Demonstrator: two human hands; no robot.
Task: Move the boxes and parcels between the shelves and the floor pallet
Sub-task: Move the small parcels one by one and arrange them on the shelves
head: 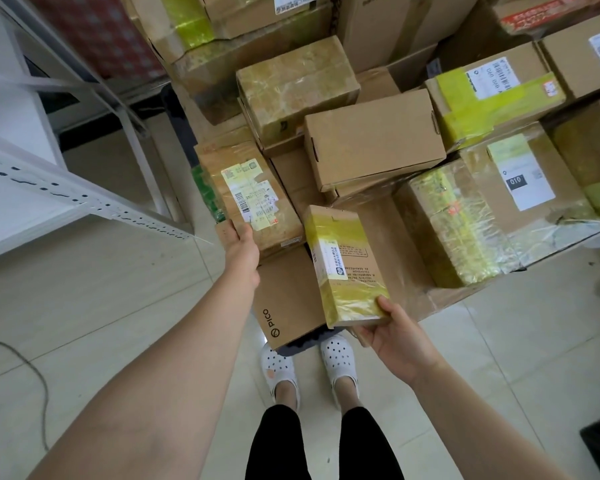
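Your legs and white clogs [338,362] stand at 6 o'clock on the tiled floor [118,306]. Left hand [241,247], just 9 o'clock of centre, grips the near corner of the labelled box [253,199]: thumb on top, fingers hidden underneath. Right hand [399,336], 5 o'clock, holds the yellow-taped parcel [347,268]: thumb on top, fingers curled below. Both sit at the front of the pile [371,143], above the PICO box [284,306]; whether they're resting or lifted, cannot tell. White shelf [66,202] at 9 o'clock. The step looks like pick-up. Next, you'd lift both clear and swing them left to the shelf without dragging neighbours.
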